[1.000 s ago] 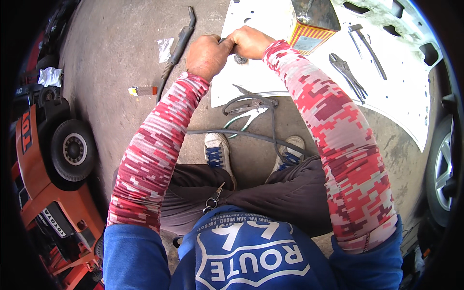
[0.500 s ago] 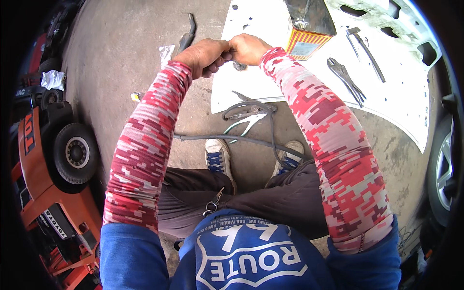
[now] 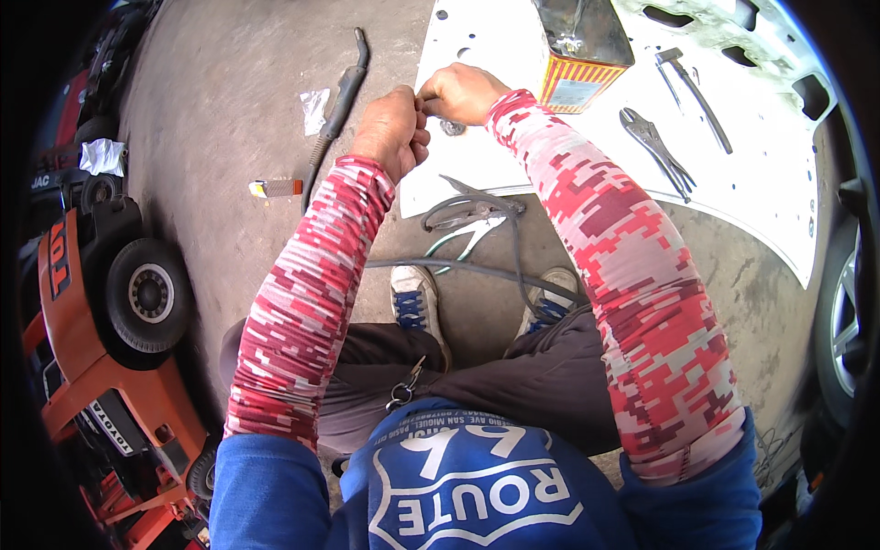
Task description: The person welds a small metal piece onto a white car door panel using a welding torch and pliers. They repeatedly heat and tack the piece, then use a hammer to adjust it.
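Note:
My left hand (image 3: 392,133) is curled, its thumb and finger tips meeting those of my right hand (image 3: 463,94). The right hand is pinched too, over the near left part of a white metal panel (image 3: 513,151). Whatever sits between the fingertips is too small or hidden to make out. A small dark lump (image 3: 451,127) lies on the panel just below the right hand. To the left of my left hand, a welding torch (image 3: 345,96) with a bent neck rests on the floor, beside a crumpled clear plastic wrapper (image 3: 313,111).
On the panel stand a red-and-yellow striped box (image 3: 587,78), locking pliers (image 3: 655,151) and a hammer (image 3: 701,101). A grey cable (image 3: 477,267) and a dark clamp (image 3: 477,213) lie near my shoes. A small carton (image 3: 277,188) is on the floor. An orange forklift (image 3: 78,302) stands left, a car wheel (image 3: 841,321) right.
My left hand has shifted right and slightly down, uncovering more of the torch and carton. The right hand has moved slightly left. Both stay pinched close together.

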`<move>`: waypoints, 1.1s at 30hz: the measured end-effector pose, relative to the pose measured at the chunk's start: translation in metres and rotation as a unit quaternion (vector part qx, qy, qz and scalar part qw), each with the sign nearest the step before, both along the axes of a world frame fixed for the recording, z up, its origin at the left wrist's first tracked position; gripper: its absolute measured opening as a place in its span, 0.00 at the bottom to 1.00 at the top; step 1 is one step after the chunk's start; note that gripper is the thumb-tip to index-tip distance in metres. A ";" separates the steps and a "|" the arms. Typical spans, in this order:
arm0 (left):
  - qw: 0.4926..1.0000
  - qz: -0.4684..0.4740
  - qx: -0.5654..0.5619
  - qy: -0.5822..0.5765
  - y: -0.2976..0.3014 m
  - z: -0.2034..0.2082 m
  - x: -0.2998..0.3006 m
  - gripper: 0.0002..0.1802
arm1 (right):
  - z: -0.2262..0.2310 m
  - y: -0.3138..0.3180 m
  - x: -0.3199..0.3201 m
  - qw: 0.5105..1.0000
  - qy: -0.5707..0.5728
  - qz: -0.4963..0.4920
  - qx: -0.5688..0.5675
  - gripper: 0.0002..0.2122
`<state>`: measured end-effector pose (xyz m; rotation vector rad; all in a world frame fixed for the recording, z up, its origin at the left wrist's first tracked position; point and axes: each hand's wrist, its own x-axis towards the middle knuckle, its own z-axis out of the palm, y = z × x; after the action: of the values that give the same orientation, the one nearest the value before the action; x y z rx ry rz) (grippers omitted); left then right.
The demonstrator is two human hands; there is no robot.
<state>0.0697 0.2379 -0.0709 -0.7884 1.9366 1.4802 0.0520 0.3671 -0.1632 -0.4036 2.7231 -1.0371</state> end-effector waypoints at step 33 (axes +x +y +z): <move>0.935 -0.330 -0.098 0.083 -0.104 -0.065 0.008 0.19 | 0.219 0.059 0.028 0.961 0.213 -0.090 -0.150 0.15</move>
<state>0.0782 0.1342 -0.1355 -0.0493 2.1973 0.9715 0.0796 0.4257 0.0558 -0.4798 3.0219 -1.5886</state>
